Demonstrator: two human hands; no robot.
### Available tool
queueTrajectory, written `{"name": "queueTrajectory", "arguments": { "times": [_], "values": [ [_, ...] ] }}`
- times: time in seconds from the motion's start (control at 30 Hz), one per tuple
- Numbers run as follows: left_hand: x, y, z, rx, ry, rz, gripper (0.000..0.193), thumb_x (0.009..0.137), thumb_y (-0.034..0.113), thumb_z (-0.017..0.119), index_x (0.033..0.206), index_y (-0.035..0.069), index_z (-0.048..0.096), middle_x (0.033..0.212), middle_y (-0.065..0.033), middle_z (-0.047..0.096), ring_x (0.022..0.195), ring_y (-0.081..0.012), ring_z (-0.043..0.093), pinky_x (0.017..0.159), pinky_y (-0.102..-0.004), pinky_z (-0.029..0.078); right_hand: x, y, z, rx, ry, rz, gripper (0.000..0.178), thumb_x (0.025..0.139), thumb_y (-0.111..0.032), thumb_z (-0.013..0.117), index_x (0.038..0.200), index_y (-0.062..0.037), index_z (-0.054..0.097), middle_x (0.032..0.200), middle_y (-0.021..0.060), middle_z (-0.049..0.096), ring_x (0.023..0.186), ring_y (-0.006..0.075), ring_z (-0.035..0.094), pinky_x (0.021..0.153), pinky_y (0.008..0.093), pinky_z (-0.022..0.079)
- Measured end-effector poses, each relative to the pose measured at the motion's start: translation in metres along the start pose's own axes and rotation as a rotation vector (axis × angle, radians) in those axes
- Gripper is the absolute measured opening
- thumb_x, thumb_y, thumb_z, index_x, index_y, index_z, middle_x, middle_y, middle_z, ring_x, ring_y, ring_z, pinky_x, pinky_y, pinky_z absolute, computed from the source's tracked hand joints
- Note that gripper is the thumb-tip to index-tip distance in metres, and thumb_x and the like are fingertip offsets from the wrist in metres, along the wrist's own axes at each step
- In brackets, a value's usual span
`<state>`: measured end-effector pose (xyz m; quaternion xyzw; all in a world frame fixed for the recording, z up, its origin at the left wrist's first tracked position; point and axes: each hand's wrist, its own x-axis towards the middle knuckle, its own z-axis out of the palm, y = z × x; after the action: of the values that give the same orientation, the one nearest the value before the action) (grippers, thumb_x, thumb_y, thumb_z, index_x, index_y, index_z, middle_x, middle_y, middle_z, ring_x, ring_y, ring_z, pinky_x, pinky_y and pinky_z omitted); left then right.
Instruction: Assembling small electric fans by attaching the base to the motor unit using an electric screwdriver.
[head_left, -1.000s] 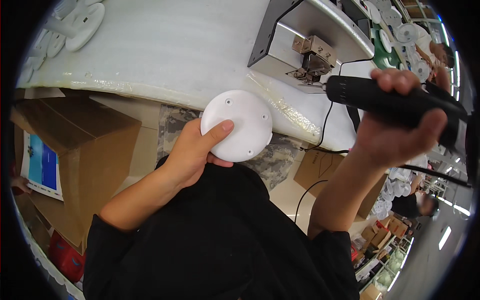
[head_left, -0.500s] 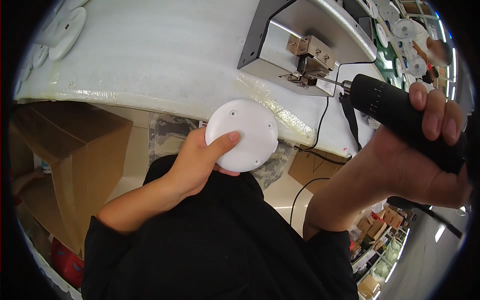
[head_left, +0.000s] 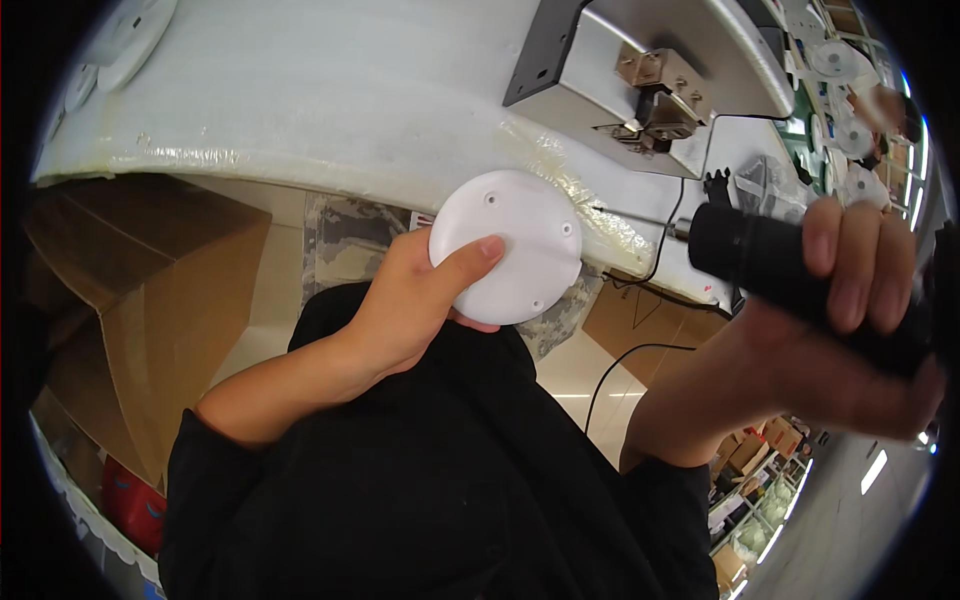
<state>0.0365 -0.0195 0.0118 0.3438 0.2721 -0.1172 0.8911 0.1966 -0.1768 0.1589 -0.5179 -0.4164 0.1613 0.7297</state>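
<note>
Partly within left hand (head_left: 412,288), white disc (head_left: 525,262)

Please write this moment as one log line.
left hand: holds white disc | right hand: grips black screwdriver | screwdriver and disc: apart

White-covered bench (head_left: 330,90): clear tape (head_left: 185,158) along near edge; grey metal machine (head_left: 590,95) toward right; round white parts (head_left: 138,45) toward left end.

White round disc (head_left: 530,265), held face up, three small holes showing near its rim; thick black driver (head_left: 755,250) to its right, slim bit (head_left: 645,219) pointing left, tip apart from the disc.
</note>
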Motion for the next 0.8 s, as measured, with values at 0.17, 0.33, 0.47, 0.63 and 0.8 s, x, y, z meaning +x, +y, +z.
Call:
{"name": "queueTrajectory", "arguments": {
  "times": [0.17,0.33,0.47,0.63,0.8],
  "values": [
    [0.002,0.003,0.002,0.005,-0.005,0.003,0.041,0.093,0.021,0.061,0.116,-0.012,0.054,0.098,-0.0207,0.064,0.082,-0.0226,0.067,0.060,-0.0271,0.059,-0.016,0.004,0.024,-0.010,0.109,0.057,0.045,0.086,-0.052,0.055,0.109,-0.0135,0.056,0.086,-0.0011,0.055,0.066,0.0119,0.054,0.073,0.0326,0.046],
    [0.002,0.005,0.003,0.000,-0.006,0.012,0.041,0.093,0.021,0.061,0.115,-0.012,0.054,0.098,-0.0204,0.064,0.081,-0.0220,0.067,0.059,-0.0260,0.059,-0.020,0.015,0.019,-0.020,0.105,0.007,0.055,0.088,-0.054,0.056,0.123,-0.0122,0.049,0.087,-0.0001,0.055,0.066,0.0130,0.054,0.072,0.0327,0.046],
    [0.000,0.005,0.004,0.000,-0.006,0.011,0.041,0.093,0.021,0.061,0.115,-0.012,0.054,0.098,-0.0204,0.064,0.081,-0.0216,0.067,0.059,-0.0254,0.059,-0.018,0.021,0.019,-0.032,0.056,-0.037,0.060,0.087,-0.054,0.057,0.129,-0.0122,0.045,0.085,-0.0006,0.055,0.065,0.0125,0.053,0.070,0.0324,0.045],
    [-0.001,0.006,0.005,-0.016,-0.017,0.008,0.041,0.093,0.022,0.061,0.115,-0.012,0.054,0.097,-0.0203,0.065,0.081,-0.0208,0.067,0.058,-0.0249,0.059,-0.014,0.026,0.026,-0.068,0.065,0.041,0.050,0.083,-0.049,0.055,0.117,-0.0133,0.052,0.076,-0.0035,0.053,0.061,0.0090,0.050,0.066,0.0310,0.043],
    [-0.002,0.007,0.008,-0.058,-0.016,0.007,0.041,0.093,0.022,0.061,0.114,-0.012,0.054,0.097,-0.0202,0.064,0.080,-0.0201,0.066,0.058,-0.0248,0.059,-0.011,0.033,0.023,-0.063,-0.024,0.020,0.048,0.084,-0.049,0.056,0.116,-0.0135,0.051,0.075,-0.0036,0.052,0.059,0.0083,0.049,0.065,0.0296,0.043]
  ]
}}
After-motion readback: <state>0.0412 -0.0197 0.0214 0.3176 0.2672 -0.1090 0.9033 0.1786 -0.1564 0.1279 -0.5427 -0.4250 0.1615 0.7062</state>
